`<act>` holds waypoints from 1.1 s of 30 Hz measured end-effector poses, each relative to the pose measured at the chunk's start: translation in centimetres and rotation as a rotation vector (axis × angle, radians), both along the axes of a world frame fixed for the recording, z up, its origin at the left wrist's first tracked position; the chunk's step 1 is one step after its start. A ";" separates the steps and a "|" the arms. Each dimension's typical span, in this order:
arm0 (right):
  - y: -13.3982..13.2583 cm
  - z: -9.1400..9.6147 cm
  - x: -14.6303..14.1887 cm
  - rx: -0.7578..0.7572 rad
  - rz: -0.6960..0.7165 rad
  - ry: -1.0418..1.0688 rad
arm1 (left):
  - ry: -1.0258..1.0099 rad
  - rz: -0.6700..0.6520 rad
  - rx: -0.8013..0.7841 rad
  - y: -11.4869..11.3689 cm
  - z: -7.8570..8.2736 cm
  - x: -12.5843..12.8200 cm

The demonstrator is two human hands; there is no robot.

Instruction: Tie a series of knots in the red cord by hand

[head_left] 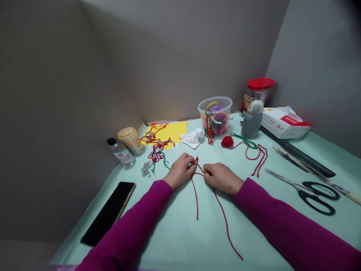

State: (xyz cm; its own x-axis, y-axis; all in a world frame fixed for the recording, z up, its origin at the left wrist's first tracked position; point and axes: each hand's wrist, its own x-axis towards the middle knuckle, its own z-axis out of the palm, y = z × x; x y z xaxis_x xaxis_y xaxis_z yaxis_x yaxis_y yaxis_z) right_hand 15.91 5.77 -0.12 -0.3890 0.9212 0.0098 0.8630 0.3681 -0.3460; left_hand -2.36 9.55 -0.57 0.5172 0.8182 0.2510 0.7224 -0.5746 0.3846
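Note:
My left hand (pixel 179 171) and my right hand (pixel 221 178) rest close together on the pale green table cover (pixel 180 241). Between the fingertips of both hands, each pinching it, runs a thin red cord (pixel 196 199). It forms a small loop there, and its two long ends trail towards me over the cover. A red yarn ball (pixel 227 141) lies beyond my right hand, with loose red and green cords (pixel 256 158) to its right.
Black-handled scissors (pixel 308 194) and long sticks lie at right. A phone (pixel 108 213) lies at left. Tangled coloured threads (pixel 156 145) sit on yellow paper (pixel 172 131), near metal beads (pixel 146 169). Behind stand a plastic tub (pixel 214 116), bottles, a red-lidded jar (pixel 260 89) and a white packet (pixel 284 122).

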 end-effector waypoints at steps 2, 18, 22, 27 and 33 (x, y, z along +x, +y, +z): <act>0.3 -0.1 0.1 0.012 -0.045 0.011 | 0.000 -0.005 0.001 0.0 0.1 0.0; 2.6 0.0 -0.2 0.010 -0.273 -0.036 | -0.135 0.111 -0.093 2.0 0.4 0.7; 2.5 -0.2 -0.2 0.038 -0.270 -0.037 | -0.409 0.160 -0.279 2.8 -0.5 0.6; 2.1 -0.1 -0.3 0.047 -0.239 -0.054 | -0.507 0.154 -0.429 3.2 -0.9 0.8; 1.4 0.2 -0.3 0.029 -0.191 -0.073 | -0.528 0.196 -0.270 2.4 -1.0 1.1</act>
State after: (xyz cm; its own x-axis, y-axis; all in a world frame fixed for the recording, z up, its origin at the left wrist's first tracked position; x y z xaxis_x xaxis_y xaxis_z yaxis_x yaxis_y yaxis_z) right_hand 15.65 7.17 0.06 -0.2082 0.9780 0.0153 0.9403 0.2044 -0.2721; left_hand -1.26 11.96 -1.57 0.2135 0.9556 0.2032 0.4774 -0.2835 0.8317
